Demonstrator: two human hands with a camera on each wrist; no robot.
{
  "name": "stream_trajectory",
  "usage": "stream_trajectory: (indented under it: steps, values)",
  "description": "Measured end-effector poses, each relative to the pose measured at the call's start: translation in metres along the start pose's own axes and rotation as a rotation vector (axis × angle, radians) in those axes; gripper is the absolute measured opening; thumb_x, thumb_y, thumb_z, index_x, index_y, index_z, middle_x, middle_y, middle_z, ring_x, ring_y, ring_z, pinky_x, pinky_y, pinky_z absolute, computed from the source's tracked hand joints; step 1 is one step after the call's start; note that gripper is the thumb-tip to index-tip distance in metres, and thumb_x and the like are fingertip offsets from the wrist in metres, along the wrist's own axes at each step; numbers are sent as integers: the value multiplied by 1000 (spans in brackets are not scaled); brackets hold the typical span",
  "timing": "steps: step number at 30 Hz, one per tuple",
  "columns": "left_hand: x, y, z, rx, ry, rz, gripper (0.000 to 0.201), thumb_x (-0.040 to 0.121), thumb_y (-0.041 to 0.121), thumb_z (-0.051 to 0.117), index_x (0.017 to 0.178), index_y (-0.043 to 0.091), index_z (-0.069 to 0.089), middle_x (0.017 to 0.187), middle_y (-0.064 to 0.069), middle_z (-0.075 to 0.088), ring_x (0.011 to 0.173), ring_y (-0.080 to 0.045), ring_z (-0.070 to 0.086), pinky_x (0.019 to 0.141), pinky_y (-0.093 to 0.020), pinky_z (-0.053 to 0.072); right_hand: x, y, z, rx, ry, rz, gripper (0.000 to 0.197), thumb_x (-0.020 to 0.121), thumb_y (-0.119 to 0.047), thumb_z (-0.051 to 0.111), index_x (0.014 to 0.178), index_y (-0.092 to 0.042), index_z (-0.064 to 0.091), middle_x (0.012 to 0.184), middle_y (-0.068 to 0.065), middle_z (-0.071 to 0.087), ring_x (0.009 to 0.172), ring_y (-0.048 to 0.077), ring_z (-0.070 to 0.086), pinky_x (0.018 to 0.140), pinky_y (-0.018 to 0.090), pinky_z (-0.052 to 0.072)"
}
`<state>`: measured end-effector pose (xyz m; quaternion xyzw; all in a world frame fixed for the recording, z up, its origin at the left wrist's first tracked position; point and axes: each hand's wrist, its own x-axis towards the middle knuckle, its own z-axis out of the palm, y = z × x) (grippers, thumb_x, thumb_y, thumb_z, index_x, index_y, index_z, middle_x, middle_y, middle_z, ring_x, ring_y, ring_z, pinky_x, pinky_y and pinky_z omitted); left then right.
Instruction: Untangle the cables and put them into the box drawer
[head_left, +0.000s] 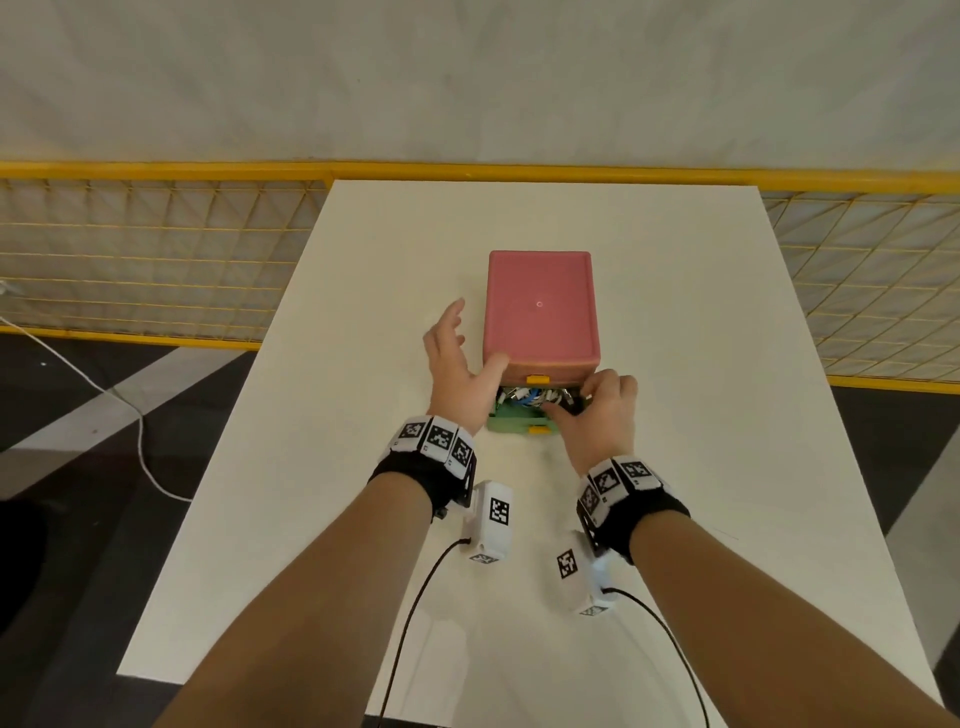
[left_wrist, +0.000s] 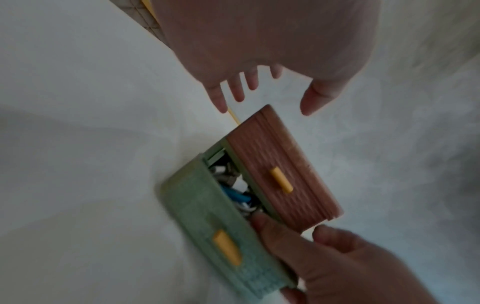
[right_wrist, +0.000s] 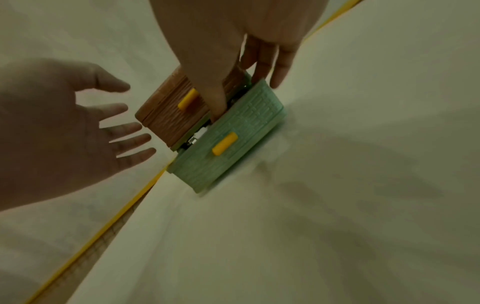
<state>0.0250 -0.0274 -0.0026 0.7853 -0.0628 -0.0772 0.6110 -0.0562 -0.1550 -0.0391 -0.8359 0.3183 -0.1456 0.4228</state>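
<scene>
Both hands at the box, cables in the green drawer

Taking the pink box (head_left: 540, 306) as my landmark, it stands on the white bench (head_left: 322, 415) ahead of me. Just left of the box hovers my left hand (head_left: 454, 366), its grip released: the fingers are spread and fairly straight, holding nothing. From the head view the thumb seems to reach the box's near left corner, though I cannot tell if it truly touches; the left wrist view shows the fingertips (left_wrist: 221, 102) apart from the box's far end.

Under the box's front, the green drawer (head_left: 514, 420) is pulled partly out toward me, its yellow handle (head_left: 538, 429) facing me. A second yellow handle (head_left: 537, 379) sits on the box's pink upper drawer front, which is pushed in. The cables (head_left: 524, 397) lie bunched inside the green drawer, white and blue strands with metal plugs showing in the gap (left_wrist: 240, 197).

At the box's near right corner is my right hand (head_left: 597, 415), over the right end of the open drawer. Its fingers are curled, the thumb dipping into the drawer opening among the cables (right_wrist: 197, 139) while the other fingers wrap around the drawer's right end. Whether this grip closes on the drawer wall or on a cable I cannot tell
</scene>
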Motion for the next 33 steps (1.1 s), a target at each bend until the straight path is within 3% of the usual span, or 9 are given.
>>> stream_trajectory:
  steps: [3,8,11,14,18,21,26,30,33]
  values:
    - [11,11,2,82,-111,-36,60,96,36,54,149,27,27,149,1,27,136,-12,34,112,-30,30,7,-6,9,58,25,110,59,58,-19,87,89,-13,36,97,3,40,81,25,48,75,38,48]
    - [13,7,3,281,-251,-12,54,99,28,50,150,25,32,158,0,22,142,-14,28,115,-26,25,12,-7,14,105,42,171,63,57,-18,87,97,-7,39,97,4,42,87,29,52,80,45,49]
    - [15,4,-1,266,-277,2,54,98,26,53,148,24,34,159,3,22,143,-12,28,113,-21,23,7,1,8,121,17,90,64,61,-27,86,102,-7,40,98,4,43,82,21,47,78,40,50]
    - [17,5,-3,271,-281,14,55,97,26,56,148,24,35,159,4,24,143,-10,28,110,-16,20,-5,15,2,164,-57,30,88,53,-28,90,120,-12,35,109,5,42,89,17,47,79,27,46]
    - [17,3,-2,271,-291,12,56,97,25,56,148,24,34,159,5,22,143,-9,27,110,-16,19,-2,14,6,-81,66,-59,118,36,-45,91,133,-9,35,116,15,46,99,27,49,84,41,48]
    - [20,3,-2,269,-292,3,56,96,24,57,148,23,35,159,6,23,143,-9,28,113,-17,20,19,-6,11,-95,140,13,123,35,-37,93,139,-17,31,117,15,43,102,33,51,86,48,48]
    - [21,5,-3,263,-301,-20,56,96,23,58,148,23,36,159,7,23,142,-7,28,114,-17,20,28,-8,9,-115,63,77,130,39,-37,93,145,-26,19,119,12,42,104,33,53,88,49,46]
    - [21,9,-4,261,-322,-33,57,95,24,59,148,23,36,159,7,24,142,-9,29,115,-20,21,22,-6,6,-121,21,7,123,47,-45,88,145,-25,16,121,9,43,108,31,52,93,48,40]
    - [18,10,-11,214,-281,-21,59,95,25,59,148,21,34,157,3,29,139,-14,37,115,-30,30,23,-6,-2,-105,-58,-78,121,49,-45,87,145,-30,13,123,9,40,109,27,49,95,49,41]
